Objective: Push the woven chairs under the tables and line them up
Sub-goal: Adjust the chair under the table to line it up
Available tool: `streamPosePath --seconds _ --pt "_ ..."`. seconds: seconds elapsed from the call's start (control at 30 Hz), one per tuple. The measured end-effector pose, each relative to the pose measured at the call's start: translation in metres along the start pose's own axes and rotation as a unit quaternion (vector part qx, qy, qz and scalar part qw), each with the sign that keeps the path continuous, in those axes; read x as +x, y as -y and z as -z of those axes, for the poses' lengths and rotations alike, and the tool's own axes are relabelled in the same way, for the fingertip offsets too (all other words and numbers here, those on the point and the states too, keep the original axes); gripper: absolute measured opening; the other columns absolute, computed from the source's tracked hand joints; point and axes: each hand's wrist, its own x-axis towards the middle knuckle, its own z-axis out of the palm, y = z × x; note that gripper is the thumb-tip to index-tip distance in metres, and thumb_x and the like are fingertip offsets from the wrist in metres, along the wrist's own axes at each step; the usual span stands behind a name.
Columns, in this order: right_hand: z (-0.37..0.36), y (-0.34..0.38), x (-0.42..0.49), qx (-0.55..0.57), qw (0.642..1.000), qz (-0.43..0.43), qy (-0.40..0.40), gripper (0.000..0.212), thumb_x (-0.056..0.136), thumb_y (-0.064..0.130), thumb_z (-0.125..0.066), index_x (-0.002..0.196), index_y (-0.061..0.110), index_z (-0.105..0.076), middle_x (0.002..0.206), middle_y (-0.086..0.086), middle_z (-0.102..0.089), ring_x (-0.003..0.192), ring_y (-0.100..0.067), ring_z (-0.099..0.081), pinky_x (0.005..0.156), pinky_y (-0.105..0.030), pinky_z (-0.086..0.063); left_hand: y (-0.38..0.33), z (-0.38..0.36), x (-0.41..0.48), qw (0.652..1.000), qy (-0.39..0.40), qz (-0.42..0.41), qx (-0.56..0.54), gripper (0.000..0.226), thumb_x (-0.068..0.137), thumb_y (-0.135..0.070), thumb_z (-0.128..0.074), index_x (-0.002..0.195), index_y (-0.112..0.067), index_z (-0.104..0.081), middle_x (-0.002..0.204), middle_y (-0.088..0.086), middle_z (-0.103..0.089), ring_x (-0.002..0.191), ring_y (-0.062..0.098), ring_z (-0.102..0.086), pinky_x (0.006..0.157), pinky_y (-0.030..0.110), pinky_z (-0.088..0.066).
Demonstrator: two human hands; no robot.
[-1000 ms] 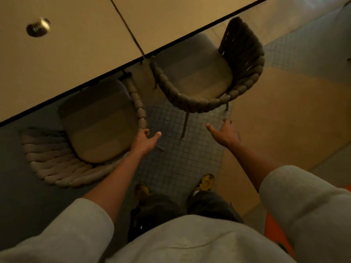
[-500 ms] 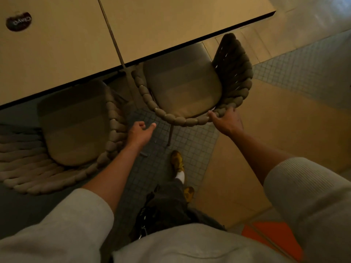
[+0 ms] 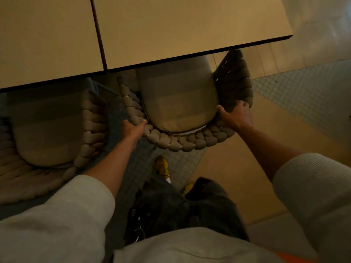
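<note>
Gripping a grey-brown woven rope chair (image 3: 176,144) with a beige cushion (image 3: 178,105) by its curved back rim: left hand (image 3: 133,129) clamped on the left bend, thumb over the braid; right hand (image 3: 235,116) curled round the right bend. Seat front tucked beneath the near edge of a pale tan flat surface (image 3: 190,25), towards its near right corner. Just beside on the left, a second matching woven chair (image 3: 91,126), partly under the near edge of the adjoining tan surface (image 3: 47,35).
</note>
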Motion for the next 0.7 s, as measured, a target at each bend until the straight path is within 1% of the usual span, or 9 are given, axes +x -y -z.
streamPosePath --seconds 0.13,0.23,0.33,0.43,0.5,0.57,0.6,0.67,0.7 --pt "0.014 -0.005 0.048 -0.006 1.000 0.012 0.001 0.096 0.089 0.067 -0.062 0.157 0.009 -0.029 0.160 -0.014 -0.034 0.143 -0.037 -0.040 0.114 -0.052 -0.042 -0.027 -0.013 0.016 0.999 -0.046 0.015 0.006 0.074 0.090 -0.040 -0.077 0.144 -0.003 -0.045 0.146 0.019 -0.055 0.131 0.035 -0.057 0.101 0.038 -0.048" --pt "0.020 -0.017 0.086 -0.016 1.000 0.021 0.009 0.099 0.086 0.067 -0.064 0.158 0.012 -0.023 0.162 -0.013 -0.028 0.147 -0.039 -0.032 0.115 -0.059 -0.038 -0.036 -0.026 0.017 0.996 -0.077 0.040 0.019 0.076 0.092 -0.038 -0.075 0.149 -0.003 -0.037 0.152 0.020 -0.048 0.135 0.037 -0.052 0.106 0.041 -0.045" --pt "0.024 -0.031 0.122 -0.037 0.999 0.022 0.005 0.106 0.085 0.063 -0.068 0.161 0.012 -0.014 0.169 -0.013 -0.015 0.152 -0.041 -0.020 0.117 -0.064 -0.031 -0.036 -0.043 0.016 0.992 -0.112 0.055 0.020 0.079 0.093 -0.028 -0.076 0.152 -0.007 -0.029 0.153 0.020 -0.046 0.136 0.038 -0.051 0.107 0.040 -0.044" --pt "0.027 -0.043 0.156 -0.031 0.999 0.011 0.015 0.108 0.087 0.055 -0.072 0.162 0.011 -0.009 0.169 -0.014 -0.014 0.153 -0.041 -0.020 0.116 -0.063 -0.030 -0.030 -0.054 0.019 0.988 -0.135 0.067 0.020 0.085 0.091 -0.019 -0.077 0.157 -0.015 -0.022 0.155 0.021 -0.044 0.137 0.039 -0.050 0.112 0.042 -0.042" --pt "0.026 -0.050 0.178 -0.030 0.999 0.007 0.035 0.105 0.090 0.048 -0.072 0.162 0.008 -0.008 0.167 -0.018 -0.018 0.151 -0.042 -0.024 0.118 -0.058 -0.031 -0.025 -0.058 0.021 0.986 -0.141 0.070 0.052 0.091 0.091 -0.015 -0.076 0.161 -0.017 -0.018 0.157 0.021 -0.042 0.139 0.041 -0.047 0.115 0.046 -0.042" --pt "0.023 -0.056 0.193 -0.018 0.997 0.005 0.069 0.099 0.092 0.042 -0.071 0.161 0.003 -0.011 0.161 -0.025 -0.029 0.146 -0.044 -0.033 0.117 -0.054 -0.036 -0.022 -0.058 0.020 0.983 -0.143 0.069 0.095 0.093 0.091 -0.013 -0.074 0.163 -0.017 -0.015 0.159 0.022 -0.040 0.141 0.042 -0.045 0.116 0.048 -0.040" --pt "0.020 -0.059 0.197 -0.003 0.996 0.004 0.092 0.092 0.094 0.039 -0.071 0.158 0.002 -0.016 0.155 -0.027 -0.036 0.141 -0.046 -0.040 0.114 -0.055 -0.041 -0.021 -0.058 0.020 0.982 -0.143 0.064 0.107 0.094 0.091 -0.012 -0.074 0.164 -0.016 -0.015 0.159 0.022 -0.039 0.142 0.042 -0.045 0.115 0.047 -0.039" --pt "0.015 -0.064 0.198 0.024 0.992 0.000 0.127 0.075 0.098 0.034 -0.067 0.150 0.001 -0.025 0.141 -0.029 -0.050 0.128 -0.049 -0.052 0.100 -0.054 -0.050 -0.022 -0.055 0.017 0.984 -0.133 0.056 0.106 0.094 0.091 -0.013 -0.076 0.164 -0.016 -0.016 0.160 0.022 -0.039 0.142 0.040 -0.045 0.114 0.044 -0.039" --pt "0.012 -0.066 0.196 0.028 0.991 -0.004 0.130 0.068 0.100 0.032 -0.064 0.147 0.001 -0.027 0.137 -0.029 -0.053 0.123 -0.050 -0.056 0.093 -0.051 -0.051 -0.023 -0.054 0.018 0.985 -0.129 0.054 0.099 0.093 0.090 -0.012 -0.076 0.163 -0.017 -0.018 0.159 0.021 -0.040 0.141 0.039 -0.046 0.114 0.043 -0.039"
